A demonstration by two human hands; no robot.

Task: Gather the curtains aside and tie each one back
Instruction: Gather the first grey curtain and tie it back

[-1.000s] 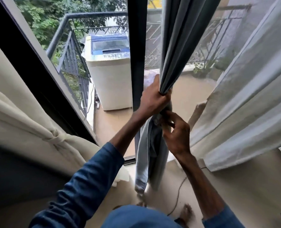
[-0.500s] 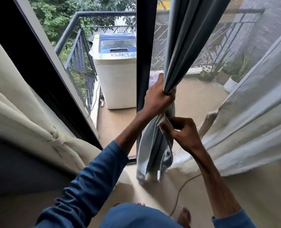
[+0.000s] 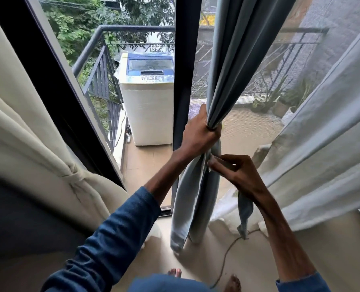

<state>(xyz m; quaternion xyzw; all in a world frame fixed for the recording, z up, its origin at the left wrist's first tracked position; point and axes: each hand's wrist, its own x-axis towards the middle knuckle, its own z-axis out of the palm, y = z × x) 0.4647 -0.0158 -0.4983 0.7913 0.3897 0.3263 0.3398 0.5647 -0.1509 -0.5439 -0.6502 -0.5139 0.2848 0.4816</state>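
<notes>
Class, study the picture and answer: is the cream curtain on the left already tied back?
Yes, the cream curtain is cinched at its middle by a knotted tie.

This is a home. Long curtains [image 3: 227, 66] hang at a big glass door [image 3: 185, 81]. Outside is a small balcony with a railing [image 3: 103, 66], a washing machine [image 3: 146, 102] and plant pots [image 3: 280, 106].
</notes>
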